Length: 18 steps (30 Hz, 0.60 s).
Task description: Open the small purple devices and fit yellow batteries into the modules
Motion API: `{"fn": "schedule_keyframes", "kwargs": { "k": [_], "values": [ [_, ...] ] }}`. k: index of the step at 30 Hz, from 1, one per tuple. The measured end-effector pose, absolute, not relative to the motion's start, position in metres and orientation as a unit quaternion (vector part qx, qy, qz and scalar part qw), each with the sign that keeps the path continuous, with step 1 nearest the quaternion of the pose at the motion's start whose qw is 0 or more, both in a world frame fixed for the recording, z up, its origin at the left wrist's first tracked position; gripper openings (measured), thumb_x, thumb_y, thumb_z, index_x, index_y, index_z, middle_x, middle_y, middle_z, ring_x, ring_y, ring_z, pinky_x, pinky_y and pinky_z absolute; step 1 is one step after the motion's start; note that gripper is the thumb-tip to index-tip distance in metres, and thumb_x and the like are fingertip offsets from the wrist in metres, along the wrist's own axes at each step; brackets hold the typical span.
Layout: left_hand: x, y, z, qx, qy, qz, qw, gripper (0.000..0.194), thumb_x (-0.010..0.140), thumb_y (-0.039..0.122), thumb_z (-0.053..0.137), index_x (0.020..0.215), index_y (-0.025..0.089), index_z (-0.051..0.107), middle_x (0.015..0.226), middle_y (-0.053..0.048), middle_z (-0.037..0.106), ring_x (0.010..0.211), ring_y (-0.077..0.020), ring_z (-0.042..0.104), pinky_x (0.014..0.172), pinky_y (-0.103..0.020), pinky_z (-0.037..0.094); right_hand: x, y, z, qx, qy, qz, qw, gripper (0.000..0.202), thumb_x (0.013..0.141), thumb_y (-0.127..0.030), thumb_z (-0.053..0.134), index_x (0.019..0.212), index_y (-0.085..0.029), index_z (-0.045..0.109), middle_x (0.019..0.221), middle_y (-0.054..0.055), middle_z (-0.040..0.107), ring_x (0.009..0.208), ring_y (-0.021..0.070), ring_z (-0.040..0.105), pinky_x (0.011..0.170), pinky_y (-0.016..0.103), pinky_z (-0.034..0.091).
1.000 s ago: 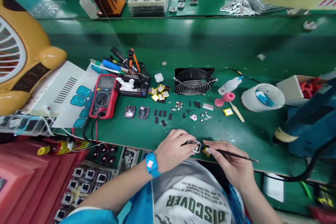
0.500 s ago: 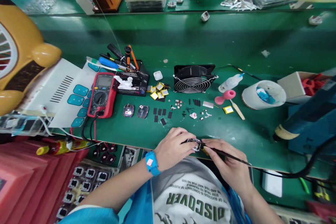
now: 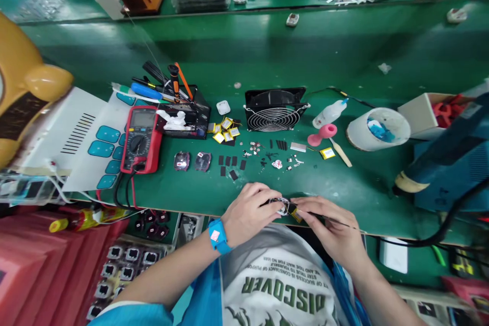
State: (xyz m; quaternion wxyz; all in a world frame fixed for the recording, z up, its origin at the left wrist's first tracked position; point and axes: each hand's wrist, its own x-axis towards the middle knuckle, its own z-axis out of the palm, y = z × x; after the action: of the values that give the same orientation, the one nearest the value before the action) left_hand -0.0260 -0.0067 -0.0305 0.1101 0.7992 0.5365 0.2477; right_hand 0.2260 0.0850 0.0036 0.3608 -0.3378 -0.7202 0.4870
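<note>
At the front edge of the green bench, my left hand (image 3: 250,210) is closed around a small device (image 3: 283,207) with a pale rim and exposed wires. My right hand (image 3: 330,225), just to its right, pinches a thin dark tool or cable that runs off to the right. A yellow battery (image 3: 296,215) hangs at the device's right side, by my right fingertips. Beyond my hands lie black pads (image 3: 228,161), a small white-and-red part (image 3: 277,164) and two clear-cased pieces, one of them a round-cornered case (image 3: 202,161).
A fan (image 3: 274,110) stands mid-bench, with yellow batteries (image 3: 228,130) to its left. Further left are a red multimeter (image 3: 141,140) and a tool box (image 3: 187,117). On the right are a bottle (image 3: 330,113), white tub (image 3: 378,130) and blue machine (image 3: 451,178).
The view has shifted slightly, so bench items sit further left and higher. The yellow battery by my right fingertips shows more. The co-worker's hands at the top have mostly left view.
</note>
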Motion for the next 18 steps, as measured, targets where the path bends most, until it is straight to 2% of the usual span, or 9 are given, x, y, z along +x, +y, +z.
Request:
{"fn": "schedule_keyframes", "kwargs": {
  "k": [5, 14, 18],
  "values": [
    [-0.028, -0.005, -0.028, 0.799, 0.535, 0.253, 0.103, 0.018, 0.119, 0.029, 0.091, 0.137, 0.026, 0.091, 0.131, -0.005, 0.101, 0.117, -0.0248, 0.083, 0.098, -0.041, 0.072, 0.231, 0.090, 0.004, -0.313, -0.735, 0.494, 0.343, 0.034, 0.108, -0.012, 0.087, 0.111, -0.042, 0.103, 0.114, 0.002, 0.105, 0.093, 0.0304, 0.103, 0.084, 0.036, 0.088],
    [-0.029, -0.002, -0.026, 0.799, 0.528, 0.282, 0.054, 0.013, 0.120, 0.031, 0.090, 0.132, 0.026, 0.092, 0.122, -0.002, 0.100, 0.110, -0.0221, 0.084, 0.097, -0.037, 0.075, 0.233, 0.090, -0.005, -0.300, -0.747, 0.488, 0.336, 0.038, 0.109, -0.015, 0.084, 0.118, -0.046, 0.104, 0.117, -0.001, 0.106, 0.099, 0.0313, 0.104, 0.092, 0.037, 0.089],
    [-0.029, 0.000, -0.027, 0.798, 0.520, 0.303, 0.038, 0.011, 0.122, 0.030, 0.087, 0.129, 0.024, 0.092, 0.122, -0.003, 0.099, 0.110, -0.0213, 0.085, 0.097, -0.034, 0.077, 0.231, 0.081, -0.011, -0.322, -0.728, 0.494, 0.349, 0.044, 0.110, -0.014, 0.081, 0.121, -0.050, 0.104, 0.119, -0.003, 0.106, 0.101, 0.0339, 0.104, 0.093, 0.042, 0.091]
  ]
}}
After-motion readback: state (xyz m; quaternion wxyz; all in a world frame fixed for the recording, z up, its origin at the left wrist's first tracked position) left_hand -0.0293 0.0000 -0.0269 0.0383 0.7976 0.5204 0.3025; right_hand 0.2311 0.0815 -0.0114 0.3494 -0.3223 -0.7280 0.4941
